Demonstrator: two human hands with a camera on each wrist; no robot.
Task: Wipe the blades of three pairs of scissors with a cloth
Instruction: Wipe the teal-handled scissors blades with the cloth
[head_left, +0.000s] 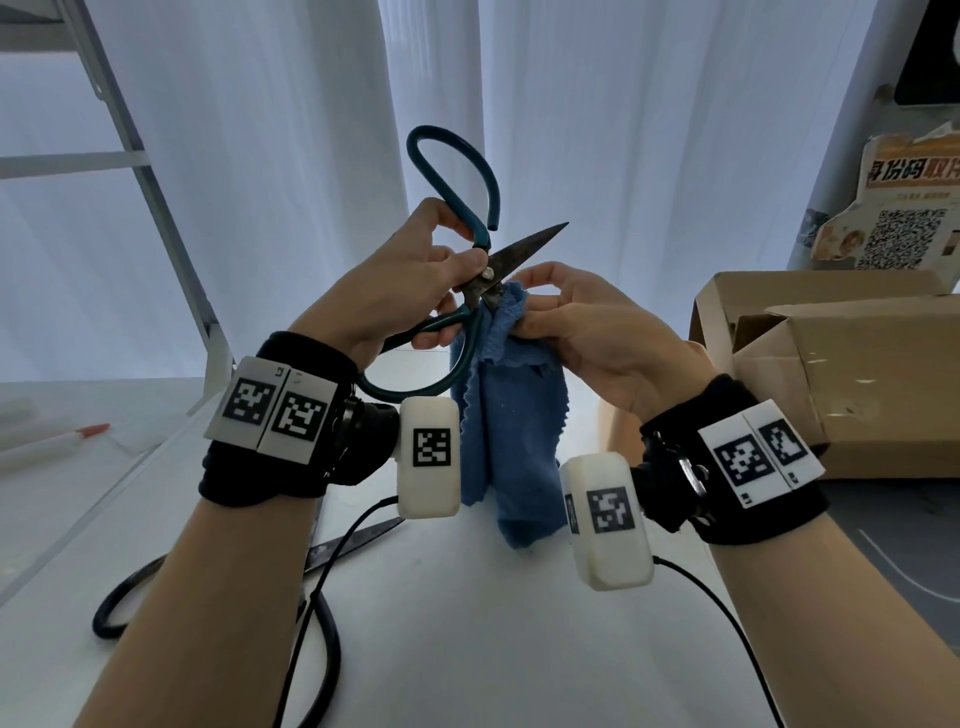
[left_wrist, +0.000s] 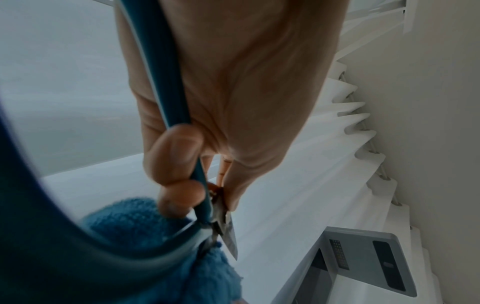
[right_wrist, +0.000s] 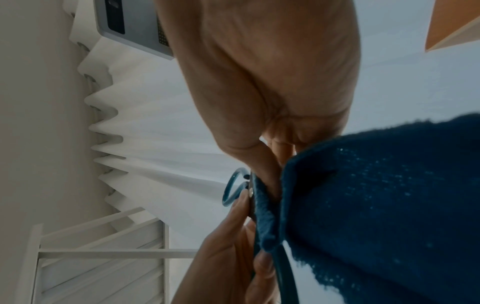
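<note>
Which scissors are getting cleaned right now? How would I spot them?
Look at the white table, then up to the two raised hands. The left hand grips teal-handled scissors against a blue cloth. The black-handled scissors lie flat on the table.

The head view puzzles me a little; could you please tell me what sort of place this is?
Probably an improvised work corner in a home or small office: a white table before pleated white curtains, an opened cardboard box alongside, and a torn QR-code poster on the wall.
</note>
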